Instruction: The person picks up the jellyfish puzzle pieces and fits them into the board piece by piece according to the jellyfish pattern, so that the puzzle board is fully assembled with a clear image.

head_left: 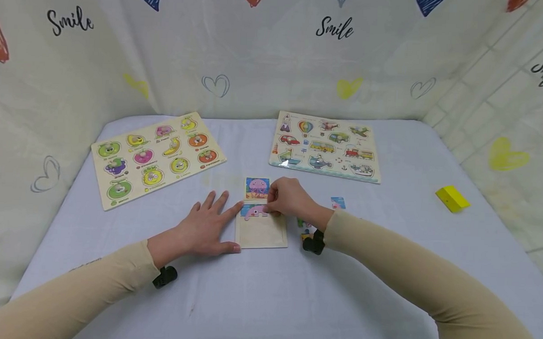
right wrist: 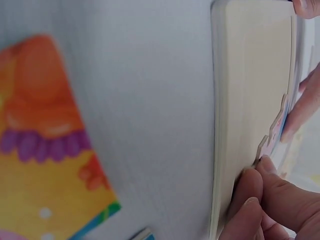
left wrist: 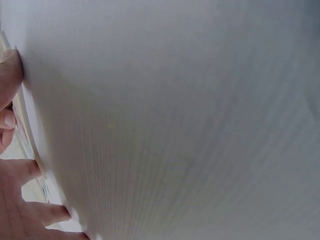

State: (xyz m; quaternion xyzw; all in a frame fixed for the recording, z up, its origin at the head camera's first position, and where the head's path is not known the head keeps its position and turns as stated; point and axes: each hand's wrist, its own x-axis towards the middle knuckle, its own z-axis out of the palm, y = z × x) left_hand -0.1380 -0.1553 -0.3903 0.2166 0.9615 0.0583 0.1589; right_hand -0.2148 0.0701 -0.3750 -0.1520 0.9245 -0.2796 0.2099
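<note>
A small wooden puzzle tray lies mid-table, with a picture of a pink sea creature at its far end. Pink-and-blue puzzle pieces lie along the top of its recess; the lower recess shows bare wood. My left hand rests with spread fingers, thumb and index finger touching the tray's left edge. At the right end of the pieces, my right hand pinches a puzzle piece between thumb and fingers, which mostly hide it. Loose puzzle pieces lie right of the tray, some partly behind the right wrist.
A fruit puzzle board lies at the back left. A vehicle puzzle board sits at the back right. Toward the right table edge is a yellow block. A printed cloth backdrop hangs behind the table.
</note>
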